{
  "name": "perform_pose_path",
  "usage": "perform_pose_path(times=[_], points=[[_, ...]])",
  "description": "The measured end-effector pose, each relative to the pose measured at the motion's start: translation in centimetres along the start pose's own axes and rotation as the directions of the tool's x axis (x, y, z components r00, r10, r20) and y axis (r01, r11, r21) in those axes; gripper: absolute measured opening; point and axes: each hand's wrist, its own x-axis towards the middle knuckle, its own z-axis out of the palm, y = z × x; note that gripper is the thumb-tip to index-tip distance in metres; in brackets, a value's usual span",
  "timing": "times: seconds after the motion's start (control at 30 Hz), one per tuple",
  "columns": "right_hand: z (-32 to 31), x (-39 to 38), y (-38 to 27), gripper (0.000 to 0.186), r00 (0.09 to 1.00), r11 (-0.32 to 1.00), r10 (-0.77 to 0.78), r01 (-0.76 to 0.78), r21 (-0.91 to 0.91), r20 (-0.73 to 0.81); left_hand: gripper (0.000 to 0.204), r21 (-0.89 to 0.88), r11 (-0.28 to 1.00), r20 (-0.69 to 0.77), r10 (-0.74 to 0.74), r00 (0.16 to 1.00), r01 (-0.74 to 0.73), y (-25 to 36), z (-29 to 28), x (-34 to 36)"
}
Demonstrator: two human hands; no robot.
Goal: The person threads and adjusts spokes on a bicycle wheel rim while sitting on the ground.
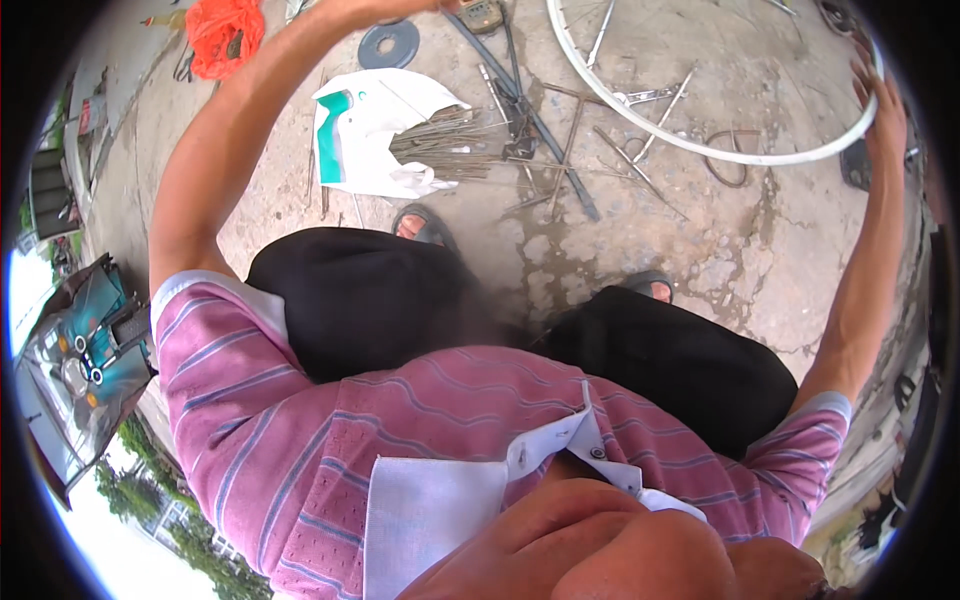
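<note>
My right hand [885,118] grips a large white wheel rim [690,143] at its right side, with fingers bent over the edge. The rim is tilted above the concrete, and its upper part runs out of the picture. My left arm reaches far forward, and the left hand [405,5] is mostly cut off by the top edge, so its fingers cannot be made out. Near it lie a grey disc with a central hole [388,46] and a small yellowish-grey device [480,16]. Below these, a white and green plastic bag [358,125] holds a bundle of thin rusty rods [440,140].
Long dark metal bars [550,135], a dark clamp-like tool [518,125], thin rods [640,170] and a bent metal loop [730,158] are scattered on the concrete ahead. A red plastic bag [225,40] lies at the far left. A teal vehicle [95,345] stands left behind me.
</note>
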Motion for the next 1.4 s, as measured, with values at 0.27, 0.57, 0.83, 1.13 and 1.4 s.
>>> perform_pose_path(times=[0.27,0.57,0.83,1.13,1.4], points=[[-7.3,-2.4,13.7,0.043,0.902,0.902,0.432,-0.431,-0.015,0.013,0.038,0.095,0.921,0.133,-0.388,0.912,0.378,-14.1,11.4,-11.6],[-10.2,-3.0,19.9,0.03,0.774,0.747,0.617,-0.633,-0.204,-0.144,0.067,-0.036,0.696,-0.02,-0.718,0.696,0.717,-16.1,15.6,-9.0],[-8.9,0.4,15.6,0.076,0.989,0.226,0.016,-0.149,-0.963,-0.149,0.047,-0.19,0.869,-0.294,-0.495,0.817,0.458,-17.8,17.4,-9.0],[16.7,-4.5,2.8,0.05,0.865,0.899,0.082,0.15,-0.412,0.495,0.023,0.177,0.984,-0.2,0.064,0.978,-0.029,-15.0,18.6,-11.8],[34.4,-14.9,-0.4,0.052,0.412,0.941,0.218,0.152,-0.303,0.885,0.036,0.108,0.994,-0.157,-0.017,0.987,0.034,-13.6,19.2,-13.3]])
